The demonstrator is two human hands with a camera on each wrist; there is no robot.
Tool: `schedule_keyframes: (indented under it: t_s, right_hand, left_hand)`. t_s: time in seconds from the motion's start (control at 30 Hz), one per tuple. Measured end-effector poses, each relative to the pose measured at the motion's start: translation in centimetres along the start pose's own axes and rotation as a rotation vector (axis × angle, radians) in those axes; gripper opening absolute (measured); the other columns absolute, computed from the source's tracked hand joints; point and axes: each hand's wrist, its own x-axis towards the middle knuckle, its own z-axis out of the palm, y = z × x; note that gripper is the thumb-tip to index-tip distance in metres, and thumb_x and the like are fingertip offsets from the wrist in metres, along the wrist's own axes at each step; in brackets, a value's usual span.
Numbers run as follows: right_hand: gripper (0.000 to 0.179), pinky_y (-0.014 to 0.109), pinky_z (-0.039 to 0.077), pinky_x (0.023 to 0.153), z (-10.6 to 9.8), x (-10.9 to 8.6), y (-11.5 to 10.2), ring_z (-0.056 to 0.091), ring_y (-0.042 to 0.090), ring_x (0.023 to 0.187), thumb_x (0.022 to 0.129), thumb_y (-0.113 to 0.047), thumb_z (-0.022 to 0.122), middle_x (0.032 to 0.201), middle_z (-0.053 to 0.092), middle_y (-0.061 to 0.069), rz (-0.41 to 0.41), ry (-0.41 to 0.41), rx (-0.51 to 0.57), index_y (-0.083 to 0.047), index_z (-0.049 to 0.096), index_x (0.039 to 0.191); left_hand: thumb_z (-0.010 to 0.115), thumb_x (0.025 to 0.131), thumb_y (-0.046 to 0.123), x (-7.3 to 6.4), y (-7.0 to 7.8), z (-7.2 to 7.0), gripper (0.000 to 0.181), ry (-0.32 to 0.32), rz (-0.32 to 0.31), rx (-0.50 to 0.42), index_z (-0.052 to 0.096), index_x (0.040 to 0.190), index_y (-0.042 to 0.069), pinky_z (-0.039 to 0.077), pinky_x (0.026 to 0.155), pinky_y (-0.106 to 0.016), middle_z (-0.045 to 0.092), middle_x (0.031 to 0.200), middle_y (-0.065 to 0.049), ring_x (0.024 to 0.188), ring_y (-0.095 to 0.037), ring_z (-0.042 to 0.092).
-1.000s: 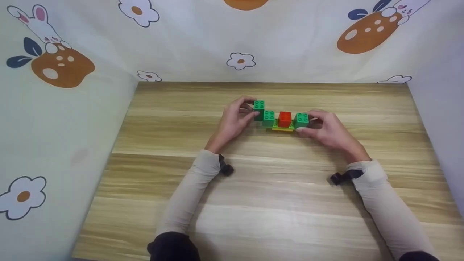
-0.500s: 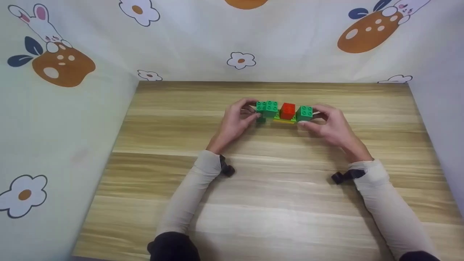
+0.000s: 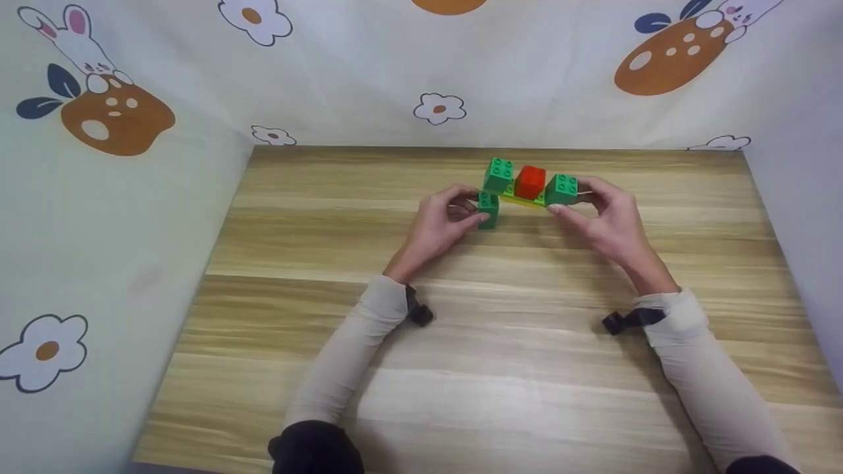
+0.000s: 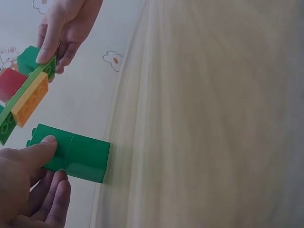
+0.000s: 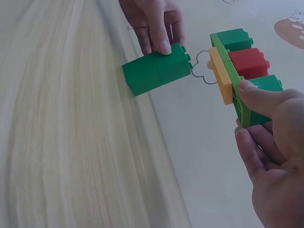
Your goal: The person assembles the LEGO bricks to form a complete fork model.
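Observation:
My left hand (image 3: 438,224) pinches a stack of two green bricks (image 4: 76,149), which stands upright on the table. My right hand (image 3: 612,217) grips the right end of a built piece, held above the tabletop and apart from the stack. That piece has a light green plate (image 5: 228,61) with a red brick (image 3: 530,182) in the middle. A green brick (image 3: 499,175) sits on its left end and another green brick (image 3: 562,189) on its right end, beside my right fingers. Under the plate is a yellow-orange plate (image 4: 31,99). The stack's studs face up toward the piece.
The wood-grain table (image 3: 500,368) spreads in front of and around both hands. A pale patterned cloth wall (image 3: 355,79) rises behind the table's back edge, with further walls at left and right. A black wrist strap (image 3: 635,320) sits on the right sleeve.
The built piece has risen and moved back and slightly right in my right hand, its left end coming away from beside the green stack. My left hand has shifted slightly right with the stack.

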Motion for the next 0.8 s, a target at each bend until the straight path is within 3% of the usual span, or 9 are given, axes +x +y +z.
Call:
schedule_keyframes:
  t_s: [0.3, 0.57, 0.8]
  right_hand:
    - [0.044, 0.018, 0.057, 0.105, 0.2, -0.1, -0.7, 0.073, 0.011, 0.105, 0.090, -0.006, 0.089, 0.119, 0.078, 0.002, -0.013, -0.015, 0.012, 0.000, 0.074, 0.130]
    - [0.045, 0.017, 0.057, 0.105, 0.3, -0.1, -1.0, 0.074, 0.010, 0.105, 0.090, -0.003, 0.087, 0.120, 0.078, 0.000, -0.062, -0.026, 0.023, 0.002, 0.073, 0.133]
    - [0.047, 0.016, 0.056, 0.106, 0.2, -0.2, -0.9, 0.073, 0.010, 0.108, 0.091, -0.003, 0.086, 0.124, 0.077, 0.006, -0.064, -0.043, 0.006, 0.000, 0.072, 0.136]
  left_hand:
    - [0.086, 0.095, 0.016, -0.5, 0.3, 2.1, 0.039, -0.059, 0.015, -0.032, 0.072, 0.129, 0.004, 0.064, 0.095, -0.024, 0.078, 0.126, -0.011, 0.104, -0.015, 0.077]
    - [0.086, 0.094, 0.016, -1.0, 0.8, 3.4, 0.042, -0.049, -0.025, -0.058, 0.071, 0.132, 0.003, 0.064, 0.092, -0.023, 0.079, 0.121, -0.010, 0.101, -0.011, 0.078]
    - [0.089, 0.092, 0.023, -1.1, 0.9, 3.5, 0.045, -0.035, -0.048, -0.031, 0.071, 0.130, 0.006, 0.064, 0.093, -0.023, 0.079, 0.119, -0.008, 0.101, -0.012, 0.078]
